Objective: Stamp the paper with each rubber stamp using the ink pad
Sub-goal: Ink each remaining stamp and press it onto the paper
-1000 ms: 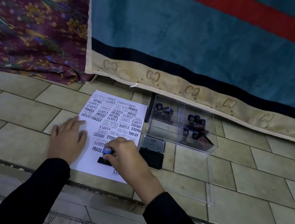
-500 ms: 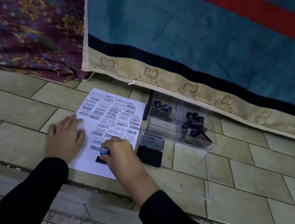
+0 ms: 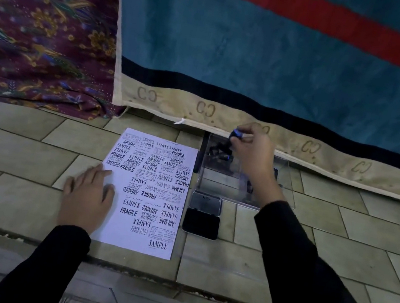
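Observation:
A white paper (image 3: 145,192) covered with black stamp prints lies on the tiled floor. My left hand (image 3: 86,198) rests flat on its left edge, fingers straight. My right hand (image 3: 251,148) is raised over the clear plastic box (image 3: 218,178) and pinches a black rubber stamp with a blue knob (image 3: 235,135). Other stamps (image 3: 218,153) lie inside the box, partly hidden by my right arm. The open ink pad (image 3: 201,223) sits right of the paper, its grey lid (image 3: 206,202) folded back.
A teal blanket with a red stripe (image 3: 276,58) hangs behind the box, and a purple patterned cloth (image 3: 42,24) hangs at the left. The box's clear lid (image 3: 233,258) lies flat on the tiles near the ink pad. A step edge (image 3: 169,287) runs in front.
My right hand lifted the stamp off the lower part of the paper and carried it up and right, over the clear box. The left hand stayed on the paper.

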Tool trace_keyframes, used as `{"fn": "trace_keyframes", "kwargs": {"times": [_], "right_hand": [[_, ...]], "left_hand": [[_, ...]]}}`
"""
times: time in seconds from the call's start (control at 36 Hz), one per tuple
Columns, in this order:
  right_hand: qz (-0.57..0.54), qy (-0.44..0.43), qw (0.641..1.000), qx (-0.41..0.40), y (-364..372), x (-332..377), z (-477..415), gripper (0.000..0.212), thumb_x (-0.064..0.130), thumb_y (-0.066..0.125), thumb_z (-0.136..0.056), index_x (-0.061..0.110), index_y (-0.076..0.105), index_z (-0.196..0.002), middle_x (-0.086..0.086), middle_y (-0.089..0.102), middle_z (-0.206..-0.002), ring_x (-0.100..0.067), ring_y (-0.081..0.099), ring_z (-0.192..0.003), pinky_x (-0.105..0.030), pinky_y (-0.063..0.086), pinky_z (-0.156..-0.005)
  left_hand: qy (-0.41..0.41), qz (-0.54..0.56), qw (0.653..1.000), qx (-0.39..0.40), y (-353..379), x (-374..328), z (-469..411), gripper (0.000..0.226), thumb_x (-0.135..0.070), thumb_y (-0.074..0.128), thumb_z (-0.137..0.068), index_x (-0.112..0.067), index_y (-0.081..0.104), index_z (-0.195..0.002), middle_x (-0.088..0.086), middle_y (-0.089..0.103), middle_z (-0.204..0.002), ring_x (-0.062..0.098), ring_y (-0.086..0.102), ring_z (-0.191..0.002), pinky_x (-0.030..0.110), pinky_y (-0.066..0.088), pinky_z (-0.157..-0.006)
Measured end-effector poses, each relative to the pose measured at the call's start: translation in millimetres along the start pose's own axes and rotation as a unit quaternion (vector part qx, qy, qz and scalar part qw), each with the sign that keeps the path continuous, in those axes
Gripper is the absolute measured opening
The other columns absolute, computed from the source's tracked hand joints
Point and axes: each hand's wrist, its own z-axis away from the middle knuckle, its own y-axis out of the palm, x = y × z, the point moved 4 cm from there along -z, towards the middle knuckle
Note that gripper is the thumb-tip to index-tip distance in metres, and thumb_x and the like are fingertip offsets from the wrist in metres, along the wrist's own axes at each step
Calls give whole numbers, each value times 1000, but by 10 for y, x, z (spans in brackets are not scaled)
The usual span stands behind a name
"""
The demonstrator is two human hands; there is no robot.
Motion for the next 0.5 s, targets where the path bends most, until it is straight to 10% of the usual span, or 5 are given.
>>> {"fn": "trace_keyframes", "kwargs": {"times": [0.25,0.5], "right_hand": [[133,45,987,72,268,-534,-455,22,6,60,-88,3,57,-109,-15,61,-112,-27,57,-104,-28,46,-82],[256,62,955,134,361,-712,-483,15,-3,52,-87,2,59,-99,-20,62,-100,-33,60,-90,-36,52,-75]], "left_hand": [[-4,-4,1000,-1,6,19,-4,47,-37,35,-84,-19,55,-123,2,51,-140,22,44,-130,51,26,-109],[-10,4,1000,2,-4,-2,1,48,-37,35,-84,-19,54,-124,0,49,-142,20,42,-132,49,23,-110]]}}
